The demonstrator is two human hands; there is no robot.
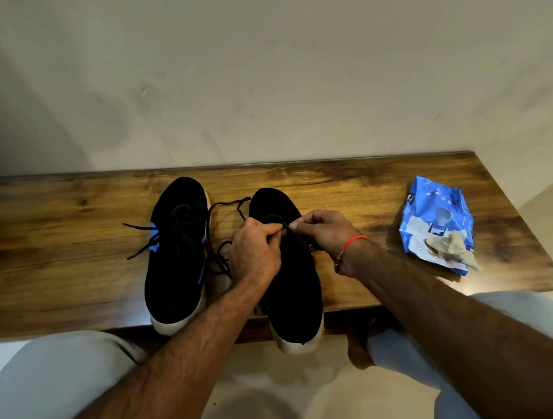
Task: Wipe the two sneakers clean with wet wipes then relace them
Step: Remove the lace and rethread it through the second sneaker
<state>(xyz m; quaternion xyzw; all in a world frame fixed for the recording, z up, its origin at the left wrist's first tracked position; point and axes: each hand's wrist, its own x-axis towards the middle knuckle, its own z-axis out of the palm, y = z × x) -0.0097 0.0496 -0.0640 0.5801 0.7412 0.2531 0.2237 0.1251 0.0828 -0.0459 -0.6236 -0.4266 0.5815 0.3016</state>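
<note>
Both hands, left hand (255, 253) and right hand (322, 233), are pinching the thin black lace (289, 230) over the right sneaker (293, 290) of dark fabric, at 3 o'clock of its twin (175, 255) on the grainy wooden table (66, 254).

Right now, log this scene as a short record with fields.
surface: wooden table against a wall
left sneaker: black, laces loose, untouched
right sneaker: heel overhangs the table edge
left hand: pinches the right sneaker's lace
right hand: pinches the same lace
wipes pack: blue, right of the sneakers, crumpled wipe on it
</note>
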